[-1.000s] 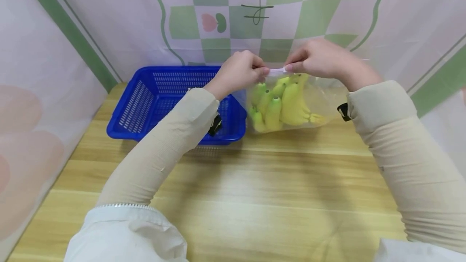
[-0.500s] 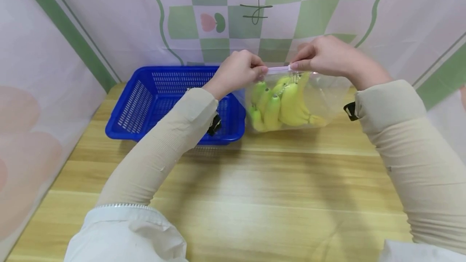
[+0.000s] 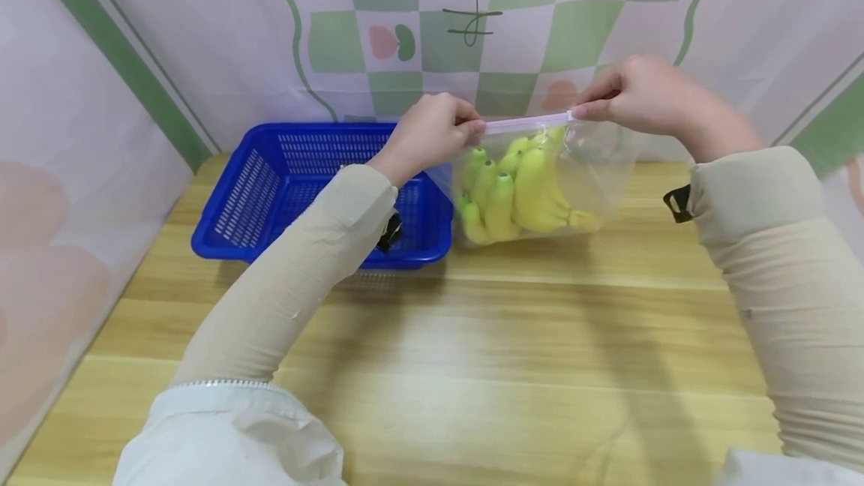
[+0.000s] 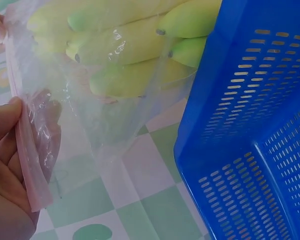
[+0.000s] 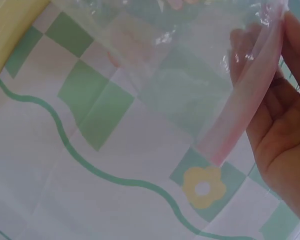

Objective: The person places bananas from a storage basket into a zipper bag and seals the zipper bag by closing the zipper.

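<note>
A clear zipper bag [image 3: 610, 171] with a pale pink top strip stands on the table, a bunch of bananas [image 3: 540, 190] inside it, yellow with greenish tips. My left hand [image 3: 432, 128] pinches the strip near its left end; in the left wrist view that hand [image 4: 7, 165] has the thumb on the pink edge. With thumb and fingertips, my right hand [image 3: 648, 100] pinches the white slider [image 3: 572, 115] on the strip. The right wrist view shows the strip's loose end [image 5: 230, 130] beside the right hand [image 5: 285, 115], its fingers partly behind the plastic.
Left of the bag sits a blue plastic basket [image 3: 229, 220] with slotted walls, partly covered by the left forearm. Both stand on a wooden table [image 3: 439, 366] near its back edge. Behind hangs a patterned cloth [image 3: 520, 36] with green checks.
My right hand has slid the slider rightward along the strip, away from the left hand, and risen slightly. The left hand keeps its pinch, shifting a little left. The strip between them shows longer.
</note>
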Demonstrator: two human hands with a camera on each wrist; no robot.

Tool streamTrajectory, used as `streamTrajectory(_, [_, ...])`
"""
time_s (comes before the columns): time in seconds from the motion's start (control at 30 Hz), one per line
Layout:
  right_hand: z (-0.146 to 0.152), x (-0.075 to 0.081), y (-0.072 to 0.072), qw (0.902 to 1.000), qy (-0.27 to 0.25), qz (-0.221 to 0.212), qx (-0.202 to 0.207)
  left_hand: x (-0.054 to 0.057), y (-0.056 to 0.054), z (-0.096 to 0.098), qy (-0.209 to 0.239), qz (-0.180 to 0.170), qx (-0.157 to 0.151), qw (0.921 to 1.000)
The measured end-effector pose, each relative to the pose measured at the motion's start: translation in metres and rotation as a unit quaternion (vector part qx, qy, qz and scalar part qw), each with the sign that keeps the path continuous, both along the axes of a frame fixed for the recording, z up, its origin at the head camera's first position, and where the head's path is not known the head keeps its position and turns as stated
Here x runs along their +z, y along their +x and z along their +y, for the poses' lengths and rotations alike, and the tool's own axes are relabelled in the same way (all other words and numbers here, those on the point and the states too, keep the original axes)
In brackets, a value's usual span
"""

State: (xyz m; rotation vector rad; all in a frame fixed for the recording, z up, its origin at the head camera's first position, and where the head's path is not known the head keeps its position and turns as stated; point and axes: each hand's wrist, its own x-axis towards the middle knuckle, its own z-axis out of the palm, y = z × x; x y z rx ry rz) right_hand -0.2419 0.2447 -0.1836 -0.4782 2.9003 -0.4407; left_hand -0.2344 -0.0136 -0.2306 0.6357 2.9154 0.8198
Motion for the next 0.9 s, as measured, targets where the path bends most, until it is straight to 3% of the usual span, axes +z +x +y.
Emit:
streamTrajectory(0.5, [0.019,0.003,-0.002,0.998,0.013,-0.051,-0.036,-0.005,-0.002,0.001,0.004,-0.001,-0.003,1.0])
streamTrajectory(0.9, [0.035,0.002,-0.001,0.9976,0.004,-0.039,-0.056,-0.006,-0.003,0.0,0.005,0.003,-0.007,1.0])
